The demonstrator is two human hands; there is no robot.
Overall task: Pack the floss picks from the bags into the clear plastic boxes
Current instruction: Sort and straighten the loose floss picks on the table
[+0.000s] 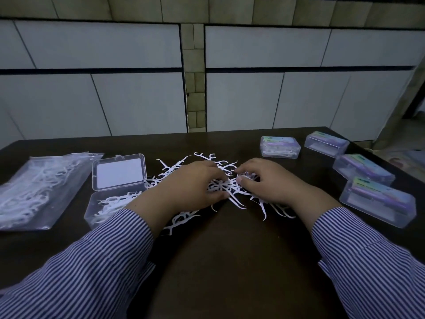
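Two striped shirt sleeves [96, 261] fill the near edge of the dark table [230, 261], and past the cuffs both hands are down in the loose pile of white floss picks [220, 187] at the middle of the table. The left hand [193, 187] lies over the pile's left side with its fingers curled into the picks, gathering a clump. The right hand [266, 180] rests on the right side, thumb and fingers pinching picks where the two hands nearly meet. Stray picks spread out beyond the fingertips and under both wrists.

Just left of the pile stands one open clear box [115, 199], lid [119, 172] tilted up, its tray partly filled with picks. Further left lies one clear bag [39, 192] with more picks inside. Four closed boxes are on the right: one [280, 146] beyond the right hand, three [362, 169] in a line along the table's right edge.
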